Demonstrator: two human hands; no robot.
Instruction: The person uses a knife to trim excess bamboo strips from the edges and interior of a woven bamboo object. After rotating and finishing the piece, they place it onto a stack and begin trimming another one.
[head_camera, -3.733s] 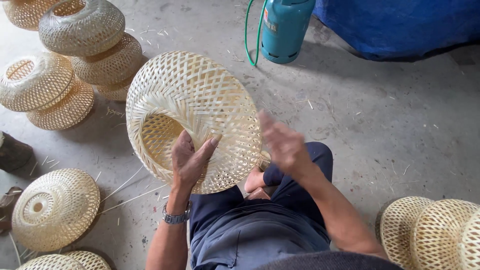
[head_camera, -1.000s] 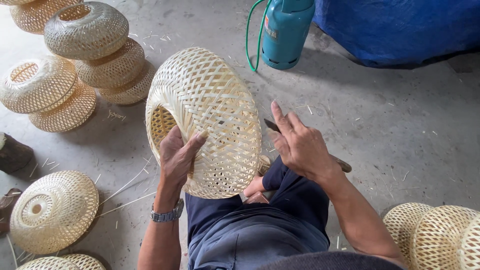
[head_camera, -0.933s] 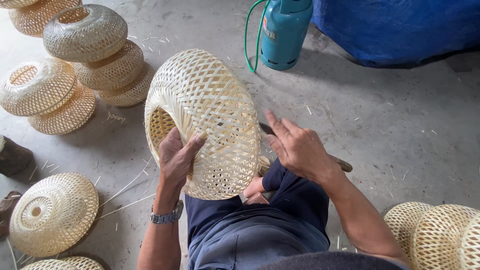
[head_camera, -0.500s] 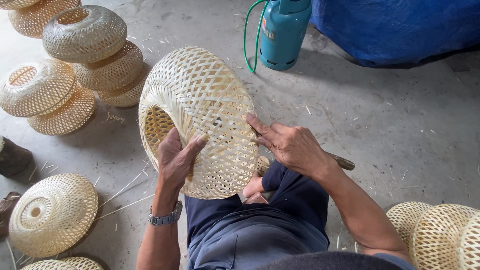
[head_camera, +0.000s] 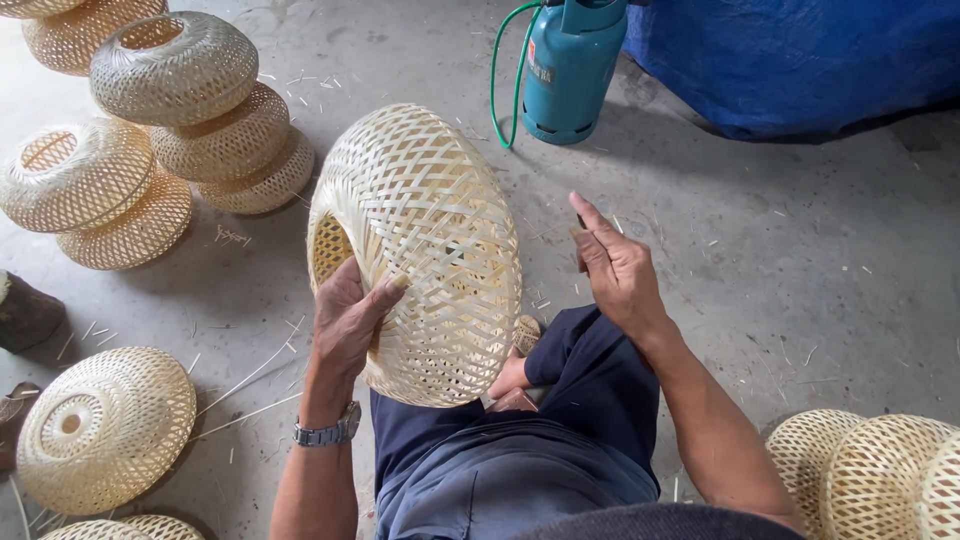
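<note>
Since half a second ago the right hand (head_camera: 620, 268) has lifted off the woven bamboo shade (head_camera: 420, 250), pinching a thin tool; left hand (head_camera: 345, 325) grips its rim, propped over the lap; trimming step, apparently; next needs precise re-approach.

Both forearms are bare, with no sleeves reaching them, and the left hand (head_camera: 347, 318) and right hand (head_camera: 622, 270) wear no gloves or rings. A silver metal-link wristwatch (head_camera: 327, 432) circles the left wrist. The legs are covered by dark navy blue cloth trousers (head_camera: 520, 450), creased at the knee
</note>
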